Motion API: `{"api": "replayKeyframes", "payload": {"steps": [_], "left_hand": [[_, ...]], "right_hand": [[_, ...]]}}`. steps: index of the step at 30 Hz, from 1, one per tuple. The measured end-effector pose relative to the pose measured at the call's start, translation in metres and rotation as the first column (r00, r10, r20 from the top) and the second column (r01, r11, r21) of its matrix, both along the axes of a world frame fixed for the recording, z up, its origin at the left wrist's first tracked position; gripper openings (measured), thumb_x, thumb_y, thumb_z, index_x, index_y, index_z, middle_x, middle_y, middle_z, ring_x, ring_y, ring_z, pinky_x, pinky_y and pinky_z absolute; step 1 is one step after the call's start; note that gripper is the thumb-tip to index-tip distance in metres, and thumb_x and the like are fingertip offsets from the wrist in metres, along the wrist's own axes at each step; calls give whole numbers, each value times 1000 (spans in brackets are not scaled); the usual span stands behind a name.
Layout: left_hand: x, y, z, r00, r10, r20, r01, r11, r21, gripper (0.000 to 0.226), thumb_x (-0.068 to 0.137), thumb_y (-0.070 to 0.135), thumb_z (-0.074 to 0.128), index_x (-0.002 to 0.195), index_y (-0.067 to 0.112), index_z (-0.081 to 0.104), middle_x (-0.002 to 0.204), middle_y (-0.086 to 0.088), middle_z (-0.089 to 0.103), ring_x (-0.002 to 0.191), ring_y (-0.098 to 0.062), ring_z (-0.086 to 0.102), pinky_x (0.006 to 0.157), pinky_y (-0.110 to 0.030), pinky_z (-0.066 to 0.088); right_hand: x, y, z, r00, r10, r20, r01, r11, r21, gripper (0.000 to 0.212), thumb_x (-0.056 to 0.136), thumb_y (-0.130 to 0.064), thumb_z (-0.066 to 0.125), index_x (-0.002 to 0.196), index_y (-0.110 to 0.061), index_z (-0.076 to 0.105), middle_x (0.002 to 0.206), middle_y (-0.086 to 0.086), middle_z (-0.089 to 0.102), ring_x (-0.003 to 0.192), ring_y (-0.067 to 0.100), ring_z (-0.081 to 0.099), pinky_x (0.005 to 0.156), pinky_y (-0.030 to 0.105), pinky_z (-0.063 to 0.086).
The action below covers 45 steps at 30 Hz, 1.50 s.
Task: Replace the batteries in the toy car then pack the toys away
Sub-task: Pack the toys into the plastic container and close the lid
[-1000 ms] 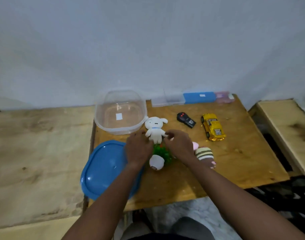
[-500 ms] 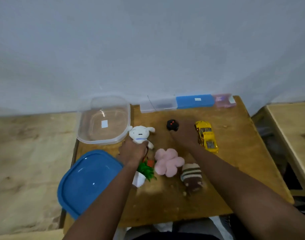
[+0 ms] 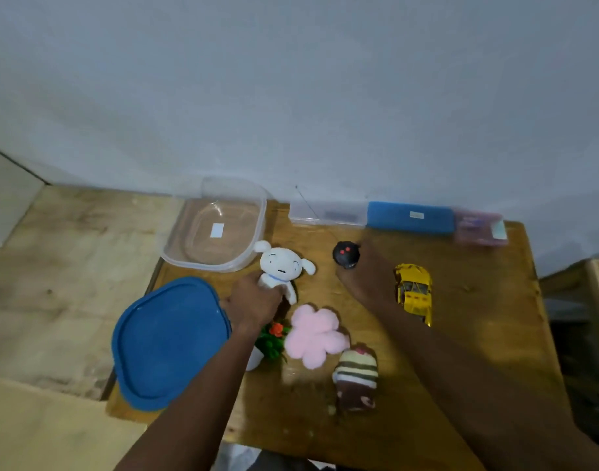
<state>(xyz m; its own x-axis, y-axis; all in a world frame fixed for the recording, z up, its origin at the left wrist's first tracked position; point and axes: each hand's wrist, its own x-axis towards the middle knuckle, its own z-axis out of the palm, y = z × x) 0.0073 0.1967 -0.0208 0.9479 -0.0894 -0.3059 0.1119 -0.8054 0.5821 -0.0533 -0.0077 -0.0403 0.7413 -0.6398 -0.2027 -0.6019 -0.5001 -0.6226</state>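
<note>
— On the wooden table [image 3: 478,334], from the left, a blue lid [image 3: 168,341] is laid flat beside a clear tub [image 3: 219,229], in which nothing but a white label is seen. Which step is judged to be in hand?

— The battery job is barely opened, it is judged. A white plush dog [image 3: 281,266] is gripped round its body by the left hand [image 3: 253,304], just right of the tub. Nearer the front edge a small potted plant [image 3: 272,341], a pink plush flower [image 3: 315,338] and a striped plush cake [image 3: 355,375] are left lying. Further right a black remote [image 3: 346,254] is met by the right hand [image 3: 366,277]. Whether its fingers are closed round the remote cannot be told.

— And the toy car [image 3: 414,290]?

— It is stood on its wheels just beside the right forearm and is gripped by neither hand. A yellow body and dark windows are shown; the underside is hidden. Three flat cases [image 3: 410,217] are lined along the wall behind.

— What is called for next?

— The car would need to be lifted and turned over so that its battery cover can be found. Packing is not yet begun.
</note>
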Motion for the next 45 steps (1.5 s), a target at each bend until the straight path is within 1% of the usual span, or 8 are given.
{"api": "replayKeyframes", "payload": {"steps": [4, 8, 14, 18, 22, 32, 41, 45], "left_hand": [[-14, 1, 18, 991, -34, 127, 55, 985, -164, 35, 79, 32, 81, 110, 17, 74, 102, 4, 75, 89, -12, 64, 73, -29, 49], [-14, 7, 41, 972, 19, 235, 55, 950, -306, 27, 78, 30, 85, 101, 23, 74, 86, 18, 72, 77, 5, 65, 63, -16, 50], [33, 39, 65, 935, 130, 330, -20, 948, -316, 27, 77, 37, 84, 96, 21, 75, 88, 8, 76, 78, -5, 67, 66, -30, 56], [86, 69, 74, 932, 81, 352, -33, 990, -140, 29, 76, 34, 83, 95, 13, 75, 81, 3, 71, 76, -16, 62, 67, -27, 45], [143, 91, 65, 954, -110, 278, 77, 989, 125, 27, 73, 37, 78, 86, 13, 72, 81, -9, 73, 81, -32, 67, 64, -32, 46], [227, 97, 27, 798, -529, 288, 305, 767, 564, 15, 72, 36, 64, 68, 21, 64, 71, -1, 66, 94, -27, 55, 74, -38, 17], [238, 98, -1, 732, -601, 321, 329, 724, 606, 17, 68, 30, 75, 69, 16, 65, 73, -2, 62, 96, -29, 50, 80, -41, 22], [229, 100, -1, 743, -546, 386, 293, 785, 546, 39, 70, 38, 78, 98, 13, 68, 104, -6, 65, 108, -30, 45, 89, -45, 23]], "right_hand": [[0, 4, 13, 989, -30, 144, 20, 997, 68, 50, 70, -35, 80, 111, -28, 52, 97, -7, 64, 87, 17, 61, 70, 29, 44], [18, 15, 27, 936, 28, 350, -68, 992, 104, 54, 74, -24, 84, 119, -22, 53, 105, -3, 64, 94, 19, 61, 71, 30, 49], [62, 46, 53, 835, 248, 491, -199, 968, -152, 48, 89, -5, 64, 133, -19, 51, 108, 7, 56, 91, 21, 59, 77, 29, 53], [109, 71, 66, 850, 362, 383, -239, 912, -332, 46, 91, -1, 54, 133, -18, 49, 102, 12, 51, 81, 29, 56, 69, 38, 53], [152, 98, 61, 884, 391, 256, -317, 904, -286, 48, 88, 1, 49, 132, -17, 50, 101, 12, 44, 78, 32, 53, 63, 38, 51], [219, 126, 27, 959, 269, -87, -280, 865, -417, 26, 92, -30, 53, 115, -28, 64, 104, -4, 70, 123, 26, 35, 90, 40, 25], [232, 128, 19, 946, 246, -211, -316, 845, -432, 24, 91, -26, 52, 110, -24, 67, 98, 0, 73, 132, 29, 33, 93, 42, 22], [220, 128, 23, 964, 252, -91, -266, 870, -415, 33, 88, -28, 55, 118, -26, 66, 109, -4, 72, 131, 25, 37, 95, 43, 24]]}}
